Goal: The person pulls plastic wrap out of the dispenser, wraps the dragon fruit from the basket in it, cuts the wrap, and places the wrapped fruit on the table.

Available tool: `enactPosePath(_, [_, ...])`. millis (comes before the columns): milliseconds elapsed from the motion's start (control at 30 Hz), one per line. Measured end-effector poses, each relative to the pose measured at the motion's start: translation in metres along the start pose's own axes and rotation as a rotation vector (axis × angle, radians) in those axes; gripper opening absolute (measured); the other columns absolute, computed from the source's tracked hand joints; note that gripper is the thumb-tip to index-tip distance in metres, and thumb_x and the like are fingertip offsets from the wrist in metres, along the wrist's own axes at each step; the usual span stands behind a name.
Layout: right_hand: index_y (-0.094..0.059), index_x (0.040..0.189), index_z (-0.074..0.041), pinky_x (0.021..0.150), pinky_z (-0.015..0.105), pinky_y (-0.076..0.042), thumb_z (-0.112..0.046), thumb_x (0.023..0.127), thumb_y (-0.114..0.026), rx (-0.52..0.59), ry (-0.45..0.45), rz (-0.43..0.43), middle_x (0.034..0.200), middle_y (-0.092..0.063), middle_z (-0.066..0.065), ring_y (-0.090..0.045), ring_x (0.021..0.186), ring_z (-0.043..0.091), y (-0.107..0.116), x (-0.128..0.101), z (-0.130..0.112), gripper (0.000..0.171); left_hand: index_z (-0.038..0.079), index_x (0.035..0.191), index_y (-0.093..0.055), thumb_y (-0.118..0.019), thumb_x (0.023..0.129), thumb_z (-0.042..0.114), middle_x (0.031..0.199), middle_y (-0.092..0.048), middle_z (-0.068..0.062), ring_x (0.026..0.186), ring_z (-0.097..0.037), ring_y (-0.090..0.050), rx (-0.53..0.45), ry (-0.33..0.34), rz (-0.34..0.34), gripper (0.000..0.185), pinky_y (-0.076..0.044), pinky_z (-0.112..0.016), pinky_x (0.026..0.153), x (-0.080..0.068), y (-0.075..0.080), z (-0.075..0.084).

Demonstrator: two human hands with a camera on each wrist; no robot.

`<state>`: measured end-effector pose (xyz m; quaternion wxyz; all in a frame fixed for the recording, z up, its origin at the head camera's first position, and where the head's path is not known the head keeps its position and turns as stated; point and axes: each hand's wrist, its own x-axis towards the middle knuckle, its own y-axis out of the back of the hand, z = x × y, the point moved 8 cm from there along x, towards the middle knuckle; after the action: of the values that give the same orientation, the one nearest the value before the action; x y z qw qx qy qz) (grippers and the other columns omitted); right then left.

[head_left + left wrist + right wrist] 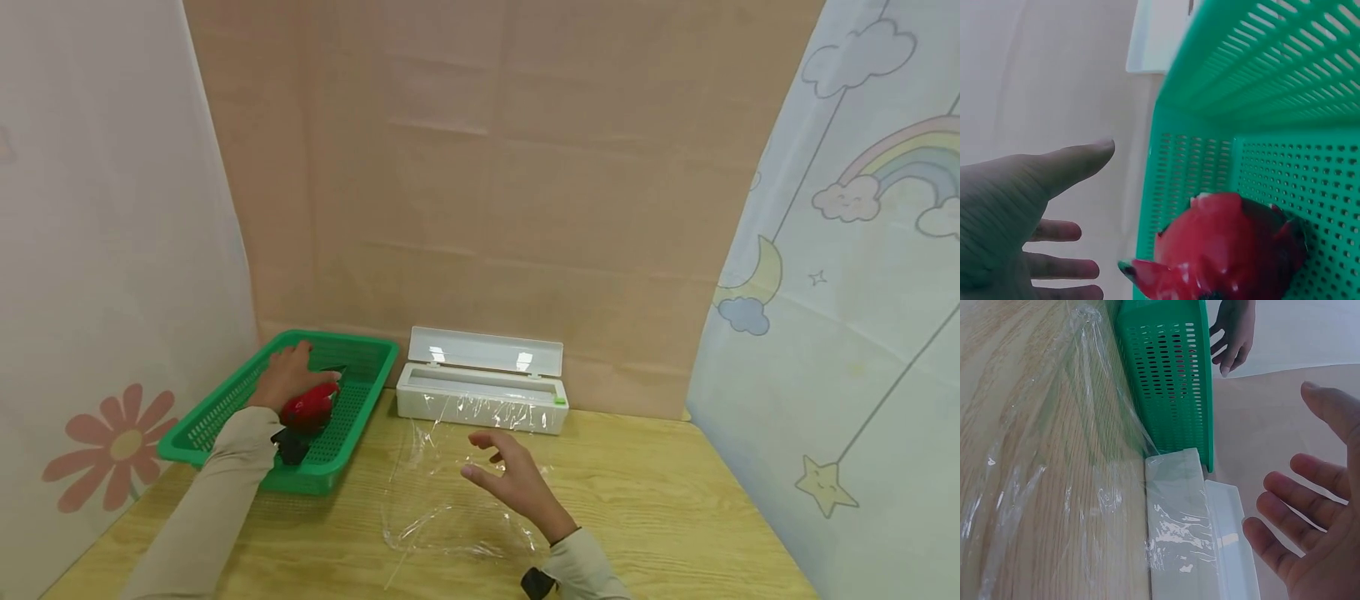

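My left hand [294, 371] is inside the green plastic basket [225, 408], open, with its fingers spread just above a red dragon fruit [309, 407]. In the left wrist view the fingers [1060, 231] are straight and apart from the dragon fruit [1225, 250], which lies on the basket floor [1310, 187]. My right hand [491, 458] hovers open, with relaxed fingers, over a crumpled sheet of clear cling film [438, 492] spread on the wooden table [660, 517]. The film runs back to a white dispenser box [480, 398] with its lid raised.
The dispenser [1175, 531] stands against the beige back wall, right beside the basket [1166, 381]. Cloth curtains close off the left and right sides. The cling film [1054, 487] lies wrinkled across the table's middle.
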<state>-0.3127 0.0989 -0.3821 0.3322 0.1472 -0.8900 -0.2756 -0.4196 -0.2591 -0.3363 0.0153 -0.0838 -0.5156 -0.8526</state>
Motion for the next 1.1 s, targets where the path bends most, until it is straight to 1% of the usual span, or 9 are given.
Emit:
enactPosePath(67, [-0.059, 0.129, -0.001, 0.082, 0.043, -0.054, -0.025, 0.092, -0.073, 0.001, 0.002, -0.001, 0.121, -0.064, 0.015, -0.06, 0.109, 0.034, 0.0, 0.0, 0.0, 0.046, -0.017, 0.142, -0.03, -0.07, 0.089, 0.049, 0.139, -0.036, -0.044, 0.124, -0.064, -0.034, 0.003, 0.018, -0.009, 0.094, -0.04, -0.073, 0.09, 0.001, -0.003, -0.005])
enactPosePath(200, [-0.059, 0.129, 0.001, 0.083, 0.042, -0.054, -0.024, 0.092, -0.073, -0.004, -0.006, 0.003, 0.121, -0.065, 0.013, -0.06, 0.11, 0.032, -0.001, 0.0, 0.001, 0.047, -0.017, 0.138, -0.033, -0.073, 0.086, 0.048, 0.135, -0.04, -0.043, 0.121, -0.064, -0.037, 0.011, 0.04, -0.018, 0.092, -0.041, -0.072, 0.089, 0.002, -0.009, -0.016])
enactPosePath(300, [-0.059, 0.129, 0.0, 0.083, 0.042, -0.054, -0.024, 0.092, -0.073, 0.001, -0.013, 0.007, 0.122, -0.064, 0.012, -0.06, 0.11, 0.031, -0.001, 0.0, 0.002, 0.047, -0.019, 0.135, -0.035, -0.075, 0.085, 0.047, 0.132, -0.043, -0.044, 0.118, -0.064, -0.04, 0.008, 0.039, -0.044, 0.092, -0.041, -0.07, 0.091, 0.003, -0.014, -0.022])
enactPosePath(500, [-0.058, 0.131, -0.003, 0.084, 0.045, -0.054, -0.024, 0.092, -0.074, 0.003, 0.0, 0.003, 0.123, -0.063, 0.017, -0.06, 0.111, 0.031, -0.002, 0.002, 0.002, 0.047, -0.022, 0.139, -0.026, -0.072, 0.087, 0.045, 0.135, -0.038, -0.047, 0.121, -0.062, -0.041, -0.01, 0.043, -0.127, 0.096, -0.041, -0.066, 0.096, 0.007, -0.023, -0.028])
enactPosePath(600, [-0.058, 0.132, -0.004, 0.085, 0.044, -0.054, -0.025, 0.092, -0.074, -0.002, 0.002, -0.003, 0.124, -0.063, 0.016, -0.059, 0.112, 0.031, -0.003, 0.004, 0.002, 0.048, -0.024, 0.141, -0.021, -0.072, 0.088, 0.044, 0.139, -0.034, -0.047, 0.124, -0.061, -0.04, -0.028, 0.059, -0.173, 0.1, -0.042, -0.064, 0.099, 0.007, -0.025, -0.029])
enactPosePath(733, [-0.058, 0.132, -0.004, 0.085, 0.043, -0.054, -0.026, 0.092, -0.074, -0.001, -0.003, -0.003, 0.124, -0.064, 0.013, -0.059, 0.112, 0.033, -0.004, 0.007, 0.001, 0.048, -0.026, 0.141, -0.016, -0.072, 0.088, 0.042, 0.141, -0.029, -0.049, 0.127, -0.062, -0.036, -0.048, 0.077, -0.207, 0.103, -0.04, -0.064, 0.101, 0.008, -0.029, -0.036])
enactPosePath(833, [-0.058, 0.132, -0.005, 0.085, 0.043, -0.054, -0.026, 0.092, -0.074, 0.006, -0.005, -0.001, 0.124, -0.064, 0.011, -0.059, 0.112, 0.034, -0.006, 0.008, 0.001, 0.048, -0.026, 0.14, -0.019, -0.072, 0.088, 0.04, 0.136, -0.035, -0.049, 0.123, -0.06, -0.042, -0.05, 0.077, -0.214, 0.1, -0.043, -0.062, 0.098, 0.01, -0.034, -0.043])
enactPosePath(967, [-0.057, 0.132, -0.006, 0.086, 0.041, -0.053, -0.028, 0.093, -0.073, 0.004, -0.002, -0.013, 0.126, -0.063, 0.01, -0.059, 0.113, 0.034, -0.01, 0.009, 0.001, 0.048, -0.023, 0.13, -0.031, -0.073, 0.086, 0.04, 0.12, -0.05, -0.042, 0.105, -0.05, -0.056, -0.058, 0.073, -0.211, 0.087, -0.051, -0.055, 0.087, 0.011, -0.039, -0.051])
enactPosePath(1100, [-0.057, 0.133, -0.006, 0.086, 0.045, -0.053, -0.029, 0.093, -0.072, 0.003, -0.003, -0.015, 0.126, -0.063, 0.01, -0.059, 0.114, 0.032, -0.011, 0.011, 0.001, 0.048, -0.018, 0.122, -0.036, -0.075, 0.085, 0.038, 0.11, -0.054, -0.037, 0.095, -0.044, -0.059, -0.091, 0.067, -0.198, 0.078, -0.053, -0.051, 0.079, 0.01, -0.04, -0.052])
